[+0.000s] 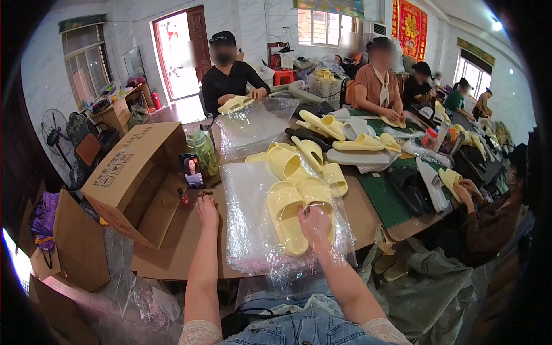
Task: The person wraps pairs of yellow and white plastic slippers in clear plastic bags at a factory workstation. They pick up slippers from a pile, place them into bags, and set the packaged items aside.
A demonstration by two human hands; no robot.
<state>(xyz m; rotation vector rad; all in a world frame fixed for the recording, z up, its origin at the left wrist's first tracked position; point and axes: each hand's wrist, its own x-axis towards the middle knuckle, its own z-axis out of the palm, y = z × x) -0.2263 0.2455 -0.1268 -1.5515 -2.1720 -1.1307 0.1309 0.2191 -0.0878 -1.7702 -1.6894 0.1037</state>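
Worktable (374, 221): long, brown-topped, partly covered by a dark green cutting mat (384, 198); far end lost among seated people and goods.

Cardboard box (129, 172): large, plain brown, lying on its side at the table's left edge, open mouth toward the wearer.

Clear plastic bags (247, 230): thin, crinkled, glossy sheets stacked in front of the wearer; near edges hang over the table rim and blur into further plastic below.

Pair of slippers (299, 210): pale yellow, moulded foam, smooth, thick-soled, with broad ribbed straps. They lie side by side on the plastic bags, long axis running from the wearer away and slightly leftward, toes at the far end. The right slipper's heel is hidden beneath the hand.

Heap of yellow slippers (313, 158): same kind, loosely piled just beyond the pair.

Phone (191, 170): small, propped upright near the box, screen lit.

Right hand (315, 223): palm down, fingers curled over the near end of the right slipper, pressing or gripping it through film; exact hold cannot be told.

Left hand (207, 208): flat, fingers loosely spread, resting on bare tabletop left of the bags, holding nothing.
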